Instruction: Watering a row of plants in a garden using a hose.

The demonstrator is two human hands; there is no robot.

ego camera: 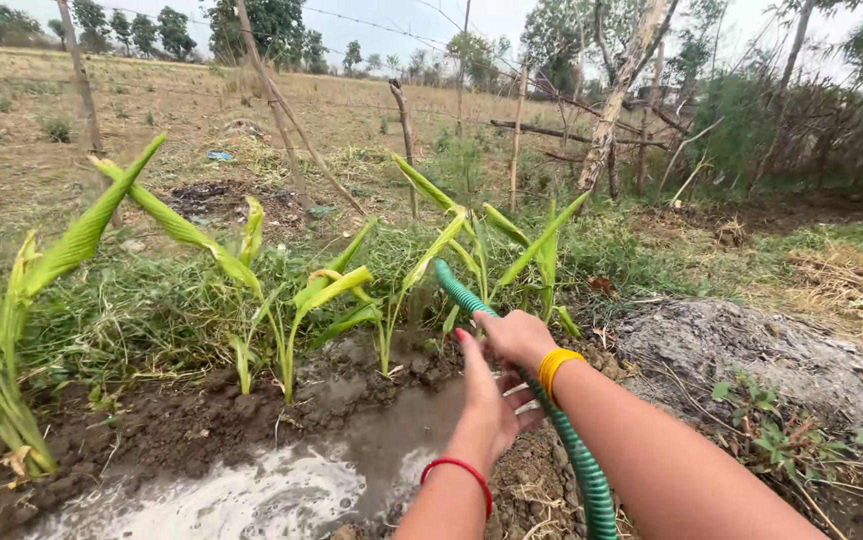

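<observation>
I see right hand (518, 338) gripping the green hose (512, 370), left hand (492, 400) open beside it; muddy puddle (282, 490) already foams below the hose, plants (332, 300) beyond look barely wet.

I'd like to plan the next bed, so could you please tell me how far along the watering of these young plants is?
Done: muddy water already pools in the soil in front of the plants. In hand: the right hand holds the green hose aimed toward the plants, the left hand open beside it. Left: the soil near the leftmost plants looks damp, not flooded.
</observation>
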